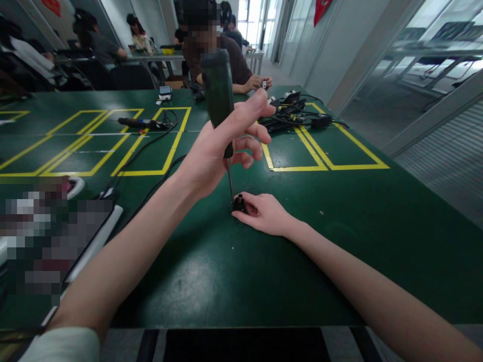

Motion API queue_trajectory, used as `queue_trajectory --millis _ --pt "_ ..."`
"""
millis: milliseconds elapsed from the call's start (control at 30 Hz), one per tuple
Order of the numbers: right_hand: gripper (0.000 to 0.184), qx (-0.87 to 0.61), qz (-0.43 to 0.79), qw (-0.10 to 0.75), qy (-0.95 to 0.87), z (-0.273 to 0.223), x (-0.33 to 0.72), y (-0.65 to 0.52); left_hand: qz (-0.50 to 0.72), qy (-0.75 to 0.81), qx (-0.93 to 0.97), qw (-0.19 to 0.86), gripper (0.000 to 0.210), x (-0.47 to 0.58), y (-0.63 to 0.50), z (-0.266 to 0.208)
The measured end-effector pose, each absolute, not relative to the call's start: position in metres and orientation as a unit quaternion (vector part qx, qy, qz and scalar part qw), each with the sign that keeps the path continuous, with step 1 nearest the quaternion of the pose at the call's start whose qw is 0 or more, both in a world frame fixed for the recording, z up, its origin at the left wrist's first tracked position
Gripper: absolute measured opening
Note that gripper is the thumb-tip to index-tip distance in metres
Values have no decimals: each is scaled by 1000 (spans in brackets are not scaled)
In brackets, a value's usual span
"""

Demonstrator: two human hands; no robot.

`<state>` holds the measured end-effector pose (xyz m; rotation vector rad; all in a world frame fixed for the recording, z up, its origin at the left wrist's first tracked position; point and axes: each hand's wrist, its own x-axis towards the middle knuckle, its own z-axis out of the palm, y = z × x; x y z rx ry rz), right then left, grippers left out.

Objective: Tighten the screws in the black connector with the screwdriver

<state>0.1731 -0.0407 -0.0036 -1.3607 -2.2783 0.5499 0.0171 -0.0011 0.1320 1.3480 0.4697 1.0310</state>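
Black and small, the part (pixel 239 205) sits at the table (pixel 339 256), pinched between the right hand's (pixel 269 213) thumb and forefinger. Above it, the left hand (pixel 209 156) – loosely curled – holds a near-upright screwdriver (pixel 219 93), tip at the part's left edge.

Bright window (pixel 258 17) behind — whitish glare on the dim green tabletop (pixel 302 281) — both sides stretched and blurred.
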Motion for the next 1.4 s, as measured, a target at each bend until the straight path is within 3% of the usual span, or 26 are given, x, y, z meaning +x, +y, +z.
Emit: queue_trajectory --millis 367,733,900,1167,1267,1400 --pt "29 -495 195 204 -822 -1 172 -41 453 231 567 648 75 24 -1 135" --pt "28 -486 204 219 -821 -2 173 -41 440 230 562 662 80 14 2 134" --pt "27 -487 207 220 -820 -2 173 -42 471 217 564 643 74 15 -1 134" --pt "30 -490 198 213 -822 -3 173 -40 529 180 573 599 18 22 -3 131" --pt "30 -492 196 211 -821 -3 173 -40 539 195 575 584 19 23 -5 130" --pt "29 -494 196 209 -821 -4 173 -40 541 162 594 573 39 23 -7 131"
